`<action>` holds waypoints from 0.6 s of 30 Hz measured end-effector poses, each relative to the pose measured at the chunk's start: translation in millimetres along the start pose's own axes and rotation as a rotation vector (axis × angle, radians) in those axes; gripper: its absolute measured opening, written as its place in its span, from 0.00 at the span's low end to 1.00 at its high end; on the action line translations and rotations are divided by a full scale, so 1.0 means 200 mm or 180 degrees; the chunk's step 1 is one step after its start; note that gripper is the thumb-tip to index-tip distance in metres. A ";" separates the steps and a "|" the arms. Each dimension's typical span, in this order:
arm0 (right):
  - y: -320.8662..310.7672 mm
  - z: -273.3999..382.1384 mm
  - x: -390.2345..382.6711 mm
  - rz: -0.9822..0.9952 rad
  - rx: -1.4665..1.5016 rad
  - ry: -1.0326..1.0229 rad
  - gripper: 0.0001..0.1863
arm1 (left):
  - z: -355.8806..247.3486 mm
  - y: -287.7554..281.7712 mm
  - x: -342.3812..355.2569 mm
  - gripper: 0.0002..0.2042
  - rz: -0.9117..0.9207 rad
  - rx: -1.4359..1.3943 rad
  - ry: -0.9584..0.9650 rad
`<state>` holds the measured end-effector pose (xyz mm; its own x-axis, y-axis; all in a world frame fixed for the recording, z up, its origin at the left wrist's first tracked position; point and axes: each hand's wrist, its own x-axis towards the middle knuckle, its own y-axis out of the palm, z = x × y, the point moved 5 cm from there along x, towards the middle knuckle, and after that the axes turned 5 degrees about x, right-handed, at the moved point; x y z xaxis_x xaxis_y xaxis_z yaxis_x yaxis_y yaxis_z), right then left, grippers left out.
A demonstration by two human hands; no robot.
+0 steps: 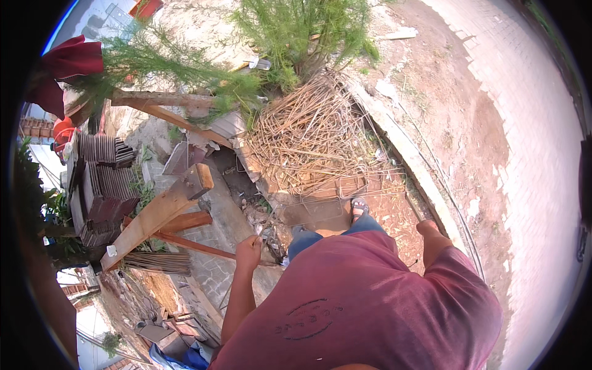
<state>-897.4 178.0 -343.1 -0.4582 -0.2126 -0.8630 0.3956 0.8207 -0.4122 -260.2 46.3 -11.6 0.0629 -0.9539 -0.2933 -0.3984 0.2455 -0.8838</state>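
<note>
My left hand (249, 250) is closed around a thin metal rod (226, 297) beside my left leg. My right hand (428, 228) hangs near the concrete edging, fingers curled; what it grips, if anything, is unclear. Ahead of my sandalled foot (359, 207) lies a tangled heap of rusty bent rebar (314, 135), with some rectangular stirrup shapes (351, 185) at its near side.
Angled wooden beams (154, 225), stacked tiles (108, 185) and a bundle of rods (157, 262) crowd my left. A feathery green plant (296, 31) stands beyond the heap. A concrete edge (391, 129), dirt strip and paved path (536, 185) run along the right.
</note>
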 end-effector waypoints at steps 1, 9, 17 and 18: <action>0.12 -0.18 -0.05 0.0087 -0.0149 0.0046 0.23 | 0.01 0.12 0.00 0.10 0.0198 0.0029 0.0078; 0.44 -0.87 -0.75 0.0510 0.1405 0.0425 0.16 | -0.41 0.58 0.58 0.12 0.1258 0.0146 0.0679; -0.17 -0.31 -0.70 -0.0114 0.2028 -0.0383 0.28 | -0.85 0.08 1.51 0.27 -0.0365 0.0995 0.0319; -0.28 -0.22 -0.67 -0.0165 0.1980 -0.0583 0.29 | -0.86 0.07 1.49 0.27 -0.0554 0.0604 0.0416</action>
<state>-892.5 183.9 -192.6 -0.3678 -0.3758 -0.8506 0.7888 0.3584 -0.4994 -404.2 -264.7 -48.7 -0.0082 -0.9957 -0.0928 -0.2129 0.0924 -0.9727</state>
